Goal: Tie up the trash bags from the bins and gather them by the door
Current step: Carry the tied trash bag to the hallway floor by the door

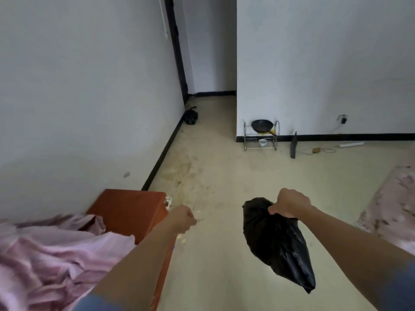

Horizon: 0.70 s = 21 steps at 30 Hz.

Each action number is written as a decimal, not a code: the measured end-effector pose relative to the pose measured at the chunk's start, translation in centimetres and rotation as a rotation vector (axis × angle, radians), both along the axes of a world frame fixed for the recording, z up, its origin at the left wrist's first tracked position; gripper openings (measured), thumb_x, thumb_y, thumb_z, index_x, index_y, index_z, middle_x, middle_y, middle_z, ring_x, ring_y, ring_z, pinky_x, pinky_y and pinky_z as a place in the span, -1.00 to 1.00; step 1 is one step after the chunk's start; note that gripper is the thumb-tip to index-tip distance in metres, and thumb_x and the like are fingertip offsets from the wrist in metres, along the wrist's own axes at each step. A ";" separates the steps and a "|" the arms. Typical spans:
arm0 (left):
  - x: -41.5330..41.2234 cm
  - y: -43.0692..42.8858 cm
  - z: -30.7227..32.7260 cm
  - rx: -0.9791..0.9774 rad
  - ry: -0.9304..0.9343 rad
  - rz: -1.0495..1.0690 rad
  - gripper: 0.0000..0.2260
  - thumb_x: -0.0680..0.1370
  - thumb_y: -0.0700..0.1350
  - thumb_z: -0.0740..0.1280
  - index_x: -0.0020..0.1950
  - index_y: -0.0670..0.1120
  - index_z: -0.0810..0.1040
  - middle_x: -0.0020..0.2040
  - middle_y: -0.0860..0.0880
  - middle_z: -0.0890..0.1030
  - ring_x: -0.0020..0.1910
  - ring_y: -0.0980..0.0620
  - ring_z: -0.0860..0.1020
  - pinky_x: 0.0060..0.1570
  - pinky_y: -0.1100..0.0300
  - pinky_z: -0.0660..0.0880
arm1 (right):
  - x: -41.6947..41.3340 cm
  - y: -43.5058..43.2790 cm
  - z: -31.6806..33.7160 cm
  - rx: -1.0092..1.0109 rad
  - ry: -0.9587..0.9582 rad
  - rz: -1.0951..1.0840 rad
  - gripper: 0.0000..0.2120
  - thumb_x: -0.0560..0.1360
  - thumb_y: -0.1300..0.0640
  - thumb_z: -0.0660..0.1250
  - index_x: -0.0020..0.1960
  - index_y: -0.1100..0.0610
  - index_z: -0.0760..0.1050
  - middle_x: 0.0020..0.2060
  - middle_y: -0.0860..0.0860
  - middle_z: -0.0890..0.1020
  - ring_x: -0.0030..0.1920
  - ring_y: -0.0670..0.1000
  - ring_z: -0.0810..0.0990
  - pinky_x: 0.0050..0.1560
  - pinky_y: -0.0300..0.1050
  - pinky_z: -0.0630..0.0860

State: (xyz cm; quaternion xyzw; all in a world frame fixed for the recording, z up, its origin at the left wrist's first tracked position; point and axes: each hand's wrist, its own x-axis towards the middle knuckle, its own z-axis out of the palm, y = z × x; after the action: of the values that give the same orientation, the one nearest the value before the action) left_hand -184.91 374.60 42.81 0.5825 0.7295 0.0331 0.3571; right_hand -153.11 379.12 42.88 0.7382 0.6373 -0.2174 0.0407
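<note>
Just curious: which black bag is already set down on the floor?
The far bag, beside the left wall; the near bag hangs from the right hand.

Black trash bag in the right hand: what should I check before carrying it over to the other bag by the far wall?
1. Right hand grips the black trash bag at its neck: ok.
2. Neck knotted: cannot tell, the hand covers it.
3. Floor towards the second bag: ok, stained but unobstructed.
4. Left hand free: cannot tell, fingers curled.
5. Door reachable: cannot tell, only a dark frame shows.
</note>
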 end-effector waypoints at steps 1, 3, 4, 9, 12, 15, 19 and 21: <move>0.2 2.9 0.3 0.007 -0.007 -0.013 -0.82 0.56 -0.12 0.31 0.04 -0.22 0.58 -0.15 -0.15 0.59 -0.29 -0.03 0.55 -0.32 0.24 0.48 | 0.4 2.7 0.2 0.006 -0.002 -0.015 -0.69 0.32 -0.13 0.44 -0.24 0.08 0.45 -0.29 -0.02 0.58 -0.30 -0.02 0.54 -0.33 -0.17 0.37; 0.8 8.8 0.4 0.010 -0.030 -0.017 -0.83 0.56 -0.09 0.32 0.02 -0.18 0.56 -0.11 -0.15 0.61 -0.20 -0.06 0.57 -0.18 0.16 0.53 | 1.2 8.3 0.1 0.010 -0.001 -0.039 -0.68 0.32 -0.14 0.44 -0.23 0.09 0.45 -0.30 -0.02 0.59 -0.30 -0.02 0.54 -0.33 -0.17 0.37; 1.0 11.9 0.0 0.005 -0.042 -0.012 -0.84 0.56 -0.08 0.32 0.01 -0.17 0.55 -0.10 -0.15 0.61 -0.19 -0.07 0.57 -0.17 0.15 0.52 | 1.6 11.2 -0.1 0.008 0.001 -0.041 -0.68 0.32 -0.14 0.43 -0.23 0.09 0.45 -0.30 -0.02 0.59 -0.29 -0.02 0.55 -0.32 -0.17 0.37; 1.9 26.9 -1.7 0.009 -0.061 0.027 -0.79 0.56 -0.08 0.31 0.08 -0.21 0.55 -0.12 -0.15 0.61 -0.20 -0.06 0.56 -0.15 0.07 0.57 | 2.8 27.0 -2.0 -0.016 0.002 -0.011 -0.67 0.33 -0.15 0.44 -0.20 0.08 0.42 -0.26 -0.02 0.58 -0.26 -0.02 0.55 -0.30 -0.16 0.40; 2.6 35.7 -1.7 -0.031 -0.056 0.069 -0.79 0.57 -0.09 0.30 0.11 -0.19 0.53 -0.08 -0.15 0.61 -0.19 -0.06 0.55 -0.19 0.13 0.52 | 3.1 36.7 -2.6 -0.048 -0.014 0.024 -0.65 0.36 -0.16 0.43 -0.14 0.08 0.41 -0.23 -0.03 0.56 -0.25 -0.03 0.53 -0.29 -0.17 0.41; 2.4 43.9 -1.2 -0.002 -0.108 0.143 -0.80 0.56 -0.10 0.31 0.12 -0.18 0.52 -0.07 -0.13 0.59 -0.26 0.01 0.53 -0.35 0.27 0.44 | 2.8 46.1 -2.2 -0.052 -0.021 0.076 -0.61 0.36 -0.18 0.43 -0.04 0.08 0.42 -0.21 -0.04 0.53 -0.23 -0.03 0.51 -0.28 -0.16 0.40; 0.8 52.6 -0.7 -0.030 -0.125 0.212 -0.91 0.56 -0.16 0.31 -0.02 -0.17 0.50 -0.11 -0.15 0.53 -0.36 0.05 0.45 -0.39 0.29 0.37 | 0.6 57.2 -1.1 -0.038 -0.046 0.154 -0.59 0.35 -0.20 0.44 -0.04 0.07 0.41 -0.22 -0.05 0.50 -0.19 0.00 0.51 -0.27 -0.14 0.40; -0.8 57.3 -1.0 -0.064 -0.100 0.246 -0.95 0.57 -0.20 0.28 -0.07 -0.16 0.46 -0.14 -0.17 0.50 -0.41 0.03 0.41 -0.44 0.28 0.35 | -0.9 62.8 -1.2 -0.015 -0.047 0.177 -0.60 0.33 -0.19 0.44 -0.05 0.07 0.43 -0.21 -0.04 0.52 -0.17 0.01 0.53 -0.25 -0.13 0.42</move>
State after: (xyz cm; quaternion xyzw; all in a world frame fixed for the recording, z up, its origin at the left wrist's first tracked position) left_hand -185.69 431.88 41.76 0.4745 0.7773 0.0826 0.4047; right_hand -153.97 441.95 41.65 0.6836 0.6972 -0.2002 0.0802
